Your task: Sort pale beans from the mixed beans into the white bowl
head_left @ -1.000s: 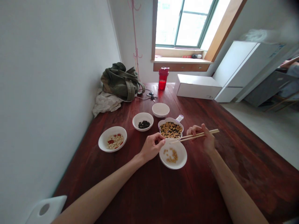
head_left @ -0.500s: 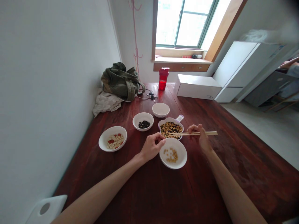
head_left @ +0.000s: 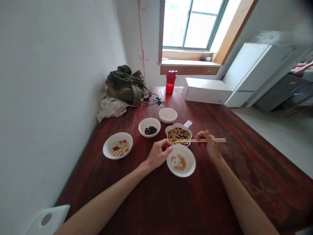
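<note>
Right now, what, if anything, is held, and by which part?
The right hand holds chopsticks toward their rear ends. The left hand is at the near bowl's rim; whether it grips cannot be told.

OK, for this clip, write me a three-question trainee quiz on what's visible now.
1. Which hand holds the chopsticks?
2. True or false: the chopstick tips are over the leftmost bowl.
3. What does that leftmost bowl contain?
a) only black pieces
b) pale pieces with red ones
c) only yellow pieces

Key
1. The right hand.
2. False; they are at the handled dish.
3. b
</note>
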